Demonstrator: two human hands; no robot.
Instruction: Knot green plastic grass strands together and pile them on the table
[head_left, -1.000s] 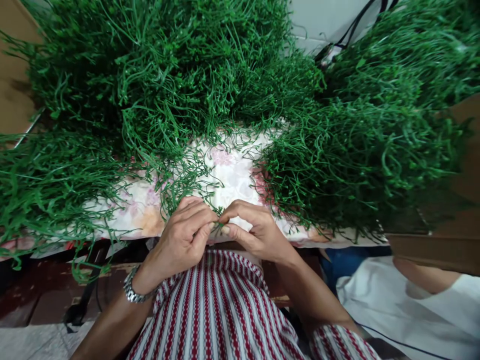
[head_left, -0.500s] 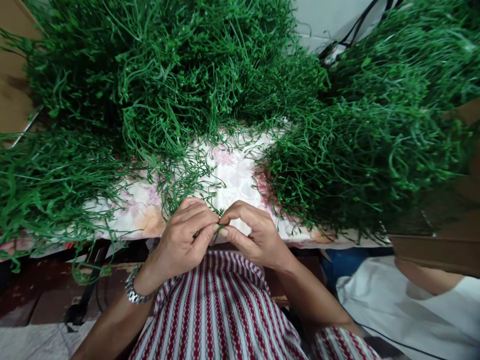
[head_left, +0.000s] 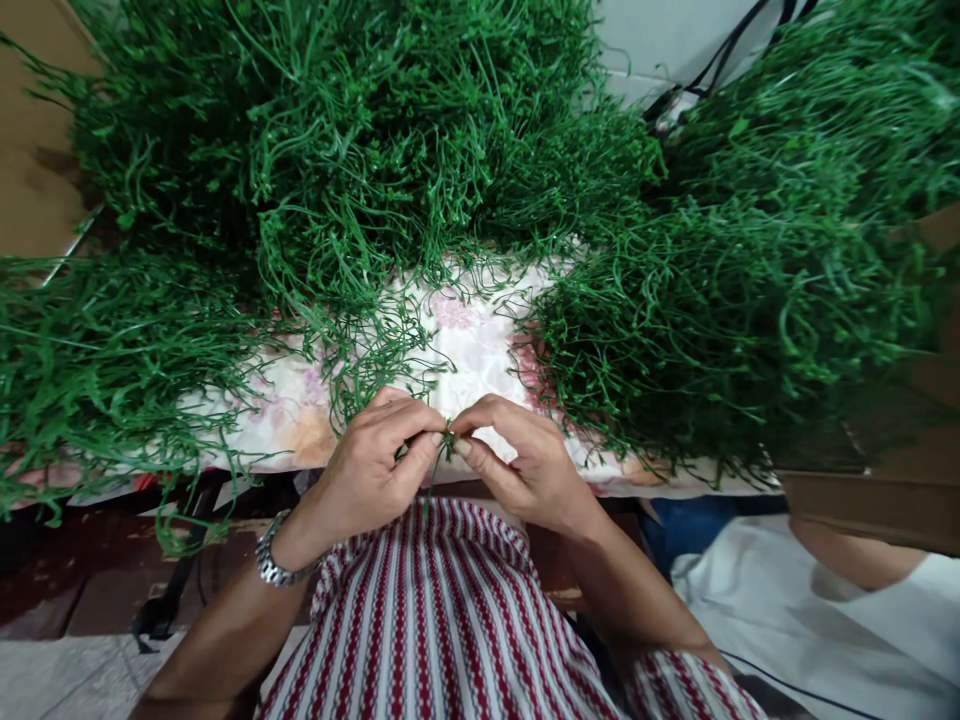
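Between thumb and forefinger, my left hand [head_left: 380,462] pinches a thin green plant sprig [head_left: 448,438], its end hanging below the thumb. My right hand [head_left: 525,465] meets it from the other side, its thumb and fingertip closed on the same sprig. Both hands are just above the near edge of a table with a flowered cloth [head_left: 480,370]. Just beyond my left hand lies a loose scatter of similar green sprigs [head_left: 382,345]. Fingertips partly cover the sprig, so its full shape is hidden.
A tall heap of green sprigs [head_left: 360,130] fills the back. More heaps lie at the left [head_left: 112,350] and right [head_left: 712,330]. Cardboard [head_left: 855,510] stands at the right, beside a person in a white top [head_left: 772,610]. Black cables [head_left: 724,60] run behind.
Both hands remain pinched together, with the fingertips slightly higher and further right in view. More of the sprig now shows between the fingers and below the left thumb.
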